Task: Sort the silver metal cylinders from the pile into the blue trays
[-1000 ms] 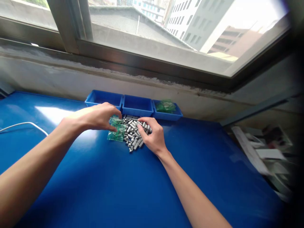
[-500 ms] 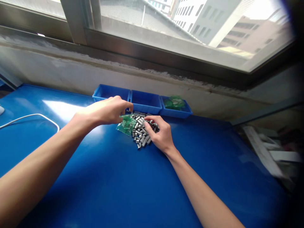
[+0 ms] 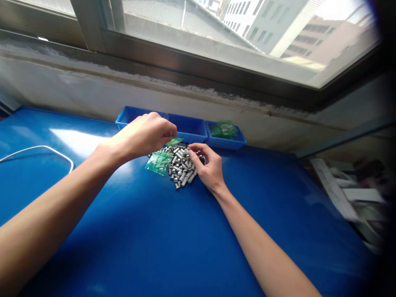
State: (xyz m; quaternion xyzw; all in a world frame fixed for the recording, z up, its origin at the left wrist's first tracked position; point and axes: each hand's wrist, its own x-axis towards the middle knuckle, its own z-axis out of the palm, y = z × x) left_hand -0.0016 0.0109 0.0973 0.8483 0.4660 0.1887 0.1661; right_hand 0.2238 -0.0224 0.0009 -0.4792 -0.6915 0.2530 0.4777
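Pieces [image 3: 182,168], short, metal, in a loose pile on the desk [image 3: 173,235] between the two hands. Packet [image 3: 159,162], green and clear, lying flat at the pile's left edge; contents not clear. Strip [image 3: 174,141], green, just beneath the left hand's fingertips, possibly part of another packet. Left hand [image 3: 147,134]: above the pile's far left, fingers curled and drawn together; a pinch on the strip cannot be told. Right hand [image 3: 210,167]: at the pile's right, thumb and forefinger in a narrow curve; a piece between them cannot be told. Step, by judgement: both hands working at pile and packets. Next move, by judgement: calls for a fingertip pinch, neighbouring pieces undisturbed.

Left bin [image 3: 123,119], middle bin [image 3: 192,137], right bin [image 3: 227,143]: blue, in a row behind the pile; green bags [image 3: 223,129] in the last. Desk: blue, glossy, sunlit at left. Cable [image 3: 46,147], white, at left. Wall [image 3: 93,93], patchy; window frame [image 3: 198,68] above; buildings [image 3: 272,24] outside. Clutter [image 3: 361,196] at right, blurred.
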